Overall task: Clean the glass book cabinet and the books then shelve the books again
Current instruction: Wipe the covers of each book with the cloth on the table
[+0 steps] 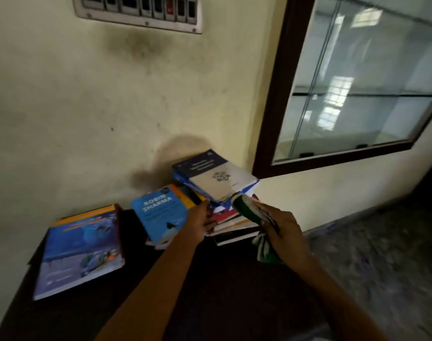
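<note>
A leaning pile of books [224, 215] lies on a dark table against the wall, topped by a navy and white book [217, 175]. My left hand [201, 217] grips the left side of the pile, under that top book. My right hand [281, 230] holds a green and white cloth [247, 207], whose end touches the pile's right side. A blue book marked Robin Sharma [161, 212] leans left of the pile. A large blue book [82, 249] lies flat further left. The glass cabinet [357, 82] with a dark wooden frame hangs on the wall at upper right, its shelves bare.
The dark table [210, 279] runs along the cream wall, its right edge near my right arm. A switch panel [138, 11] is mounted on the wall above. Grey speckled floor [382, 254] lies to the right, below the cabinet.
</note>
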`<action>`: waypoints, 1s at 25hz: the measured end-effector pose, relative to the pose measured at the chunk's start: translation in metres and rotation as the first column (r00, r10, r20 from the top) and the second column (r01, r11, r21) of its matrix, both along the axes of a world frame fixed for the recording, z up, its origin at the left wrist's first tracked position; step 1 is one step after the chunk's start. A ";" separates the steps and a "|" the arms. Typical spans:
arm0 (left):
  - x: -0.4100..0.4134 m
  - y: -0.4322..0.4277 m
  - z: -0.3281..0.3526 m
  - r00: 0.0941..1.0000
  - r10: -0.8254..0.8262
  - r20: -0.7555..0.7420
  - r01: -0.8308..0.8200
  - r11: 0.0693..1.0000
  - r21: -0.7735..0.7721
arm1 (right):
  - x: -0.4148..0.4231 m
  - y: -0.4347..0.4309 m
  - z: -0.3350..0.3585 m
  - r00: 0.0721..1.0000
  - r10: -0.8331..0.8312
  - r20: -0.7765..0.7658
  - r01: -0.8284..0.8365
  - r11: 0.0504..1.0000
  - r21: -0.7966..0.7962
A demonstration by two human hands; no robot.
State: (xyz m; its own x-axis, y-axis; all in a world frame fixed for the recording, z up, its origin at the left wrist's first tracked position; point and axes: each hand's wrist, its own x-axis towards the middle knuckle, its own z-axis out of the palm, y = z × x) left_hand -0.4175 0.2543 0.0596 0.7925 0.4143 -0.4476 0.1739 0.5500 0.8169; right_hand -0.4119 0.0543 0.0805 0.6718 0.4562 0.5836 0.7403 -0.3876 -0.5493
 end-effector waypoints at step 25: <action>-0.209 -0.106 -0.072 0.885 0.454 -0.105 -0.464 0.877 -0.122 | 0.043 0.024 -0.040 0.686 0.721 -0.093 -0.718 0.693 0.074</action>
